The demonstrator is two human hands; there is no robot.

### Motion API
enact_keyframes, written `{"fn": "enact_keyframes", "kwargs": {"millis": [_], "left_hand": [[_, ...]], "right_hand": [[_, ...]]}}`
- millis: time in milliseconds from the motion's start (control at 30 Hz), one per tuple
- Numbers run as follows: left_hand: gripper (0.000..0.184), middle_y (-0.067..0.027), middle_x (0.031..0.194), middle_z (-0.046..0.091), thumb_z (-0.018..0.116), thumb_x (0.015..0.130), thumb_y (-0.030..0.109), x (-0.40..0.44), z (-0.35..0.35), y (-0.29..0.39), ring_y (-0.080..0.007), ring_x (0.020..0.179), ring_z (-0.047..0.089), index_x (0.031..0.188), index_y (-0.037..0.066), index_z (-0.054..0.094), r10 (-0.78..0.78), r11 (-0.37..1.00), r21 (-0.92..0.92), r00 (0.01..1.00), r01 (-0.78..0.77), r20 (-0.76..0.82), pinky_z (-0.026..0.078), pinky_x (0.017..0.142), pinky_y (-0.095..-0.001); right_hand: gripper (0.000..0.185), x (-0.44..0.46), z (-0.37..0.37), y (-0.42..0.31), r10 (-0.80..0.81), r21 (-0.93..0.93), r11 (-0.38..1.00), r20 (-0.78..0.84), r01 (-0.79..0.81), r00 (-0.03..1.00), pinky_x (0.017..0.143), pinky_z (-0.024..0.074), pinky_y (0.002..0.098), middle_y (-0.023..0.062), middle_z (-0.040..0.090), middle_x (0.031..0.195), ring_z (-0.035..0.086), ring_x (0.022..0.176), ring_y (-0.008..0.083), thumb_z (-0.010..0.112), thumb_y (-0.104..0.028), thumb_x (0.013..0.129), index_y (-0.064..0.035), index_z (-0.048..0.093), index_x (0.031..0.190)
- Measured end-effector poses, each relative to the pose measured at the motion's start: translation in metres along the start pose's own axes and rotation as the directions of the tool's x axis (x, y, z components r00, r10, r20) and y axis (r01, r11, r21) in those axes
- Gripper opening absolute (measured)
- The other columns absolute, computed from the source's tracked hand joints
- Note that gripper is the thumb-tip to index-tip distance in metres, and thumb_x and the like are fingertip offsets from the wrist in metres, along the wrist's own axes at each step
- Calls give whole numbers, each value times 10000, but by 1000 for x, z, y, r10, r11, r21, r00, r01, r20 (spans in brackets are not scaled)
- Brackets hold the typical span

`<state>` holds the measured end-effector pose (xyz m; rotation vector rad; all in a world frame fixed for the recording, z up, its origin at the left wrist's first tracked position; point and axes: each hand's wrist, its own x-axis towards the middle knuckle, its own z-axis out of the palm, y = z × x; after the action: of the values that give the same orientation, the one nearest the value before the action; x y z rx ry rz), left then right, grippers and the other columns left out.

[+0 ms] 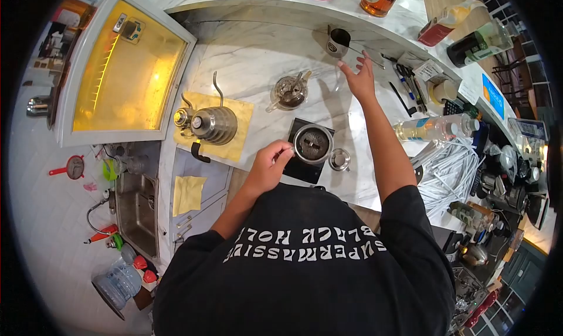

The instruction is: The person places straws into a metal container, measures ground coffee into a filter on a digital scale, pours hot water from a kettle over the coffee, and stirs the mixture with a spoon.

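Observation:
My left hand (273, 164) is closed in a pinch at the left side of a round metal cup (299, 153). Dark contents fill the cup, which sits on a black flat scale (298, 171). My right hand (359, 78) reaches forward with its fingers spread, holding nothing. Just beyond it stands a dark cup with a pale label (337, 44), apart from the fingers. A thin metal rod (368, 59) lies near the fingertips. To the right of the scale is a small metal vessel (339, 159). A glass pot (290, 93) with a utensil in it stands farther forward.
A gooseneck kettle (215, 125) and a smaller metal pot (182, 117) rest on a yellow cloth (243, 108) at left. An open cabinet door (126, 72) juts beside the counter. Clear bottles (431, 128) and many white straws (444, 180) crowd the right.

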<state>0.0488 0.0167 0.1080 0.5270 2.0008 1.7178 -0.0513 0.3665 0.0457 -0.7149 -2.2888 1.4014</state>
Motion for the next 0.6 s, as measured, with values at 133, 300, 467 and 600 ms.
{"fn": "enact_keyframes", "kwargs": {"millis": [133, 300, 467, 600], "left_hand": [[117, -43, 928, 657, 616, 1006, 100, -3, 4, 6, -102, 775, 527, 1010, -10, 656, -29, 999, -24, 999, 30, 13, 433, 697, -264], [109, -72, 989, 669, 617, 998, 93, -1, 7, 21, -125, 811, 562, 985, -10, 647, -81, 996, 34, 997, 81, 6, 456, 746, -267], [108, -92, 1031, 669, 616, 998, 94, -3, 7, 24, -139, 839, 573, 984, -9, 647, -87, 996, 15, 996, 87, 14, 462, 768, -272], [105, -100, 1039, 669, 611, 999, 87, -3, 7, 25, -147, 841, 574, 984, -10, 647, -40, 999, 16, 999, 40, 6, 467, 777, -279]], "right_hand": [[1113, 43, 24, 37, -149, -91, 985, -52, 144, 987, 1041, 494, 440, 272, 499, 1449, 559, 1273, 383, 882, -423, 769, 39, 270, 1577], [1140, 69, 28, 19, -78, -31, 997, -9, 77, 997, 1125, 430, 435, 300, 497, 1466, 505, 1371, 397, 897, -360, 715, 78, 273, 1562], [1085, 88, 40, 25, -116, 90, 989, 25, 114, 993, 1105, 449, 412, 272, 581, 1400, 567, 1318, 385, 896, -311, 695, 50, 324, 1543], [946, 91, 38, 15, -104, 46, 994, 68, 101, 992, 1079, 469, 396, 236, 653, 1320, 623, 1249, 378, 882, -280, 696, 11, 441, 1481]]}}
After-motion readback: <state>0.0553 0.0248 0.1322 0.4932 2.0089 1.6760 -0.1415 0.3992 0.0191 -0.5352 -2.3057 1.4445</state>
